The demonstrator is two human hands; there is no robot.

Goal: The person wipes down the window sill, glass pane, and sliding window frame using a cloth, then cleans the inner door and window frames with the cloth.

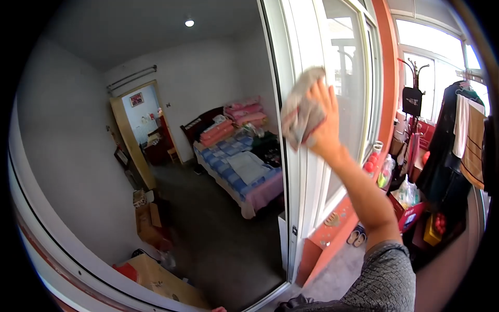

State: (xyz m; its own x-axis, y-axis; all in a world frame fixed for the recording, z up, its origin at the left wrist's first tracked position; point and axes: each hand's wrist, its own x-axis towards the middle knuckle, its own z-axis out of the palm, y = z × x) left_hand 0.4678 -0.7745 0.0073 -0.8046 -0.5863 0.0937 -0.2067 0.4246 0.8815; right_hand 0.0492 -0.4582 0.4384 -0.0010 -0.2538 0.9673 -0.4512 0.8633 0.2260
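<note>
My right hand is raised and presses a crumpled greyish cloth against the white frame at the window's right side. The fingers point upward over the cloth, and both are a little blurred. Its arm reaches up from the lower right in a grey patterned short sleeve. At the bottom edge, a small bit of what looks like my left hand shows by the lower frame; its fingers are mostly cut off.
Through the opening are a bed with folded pink quilts, a wooden door and cardboard boxes. On the right stand a coat rack, hanging clothes and bags. Slippers lie below an orange ledge.
</note>
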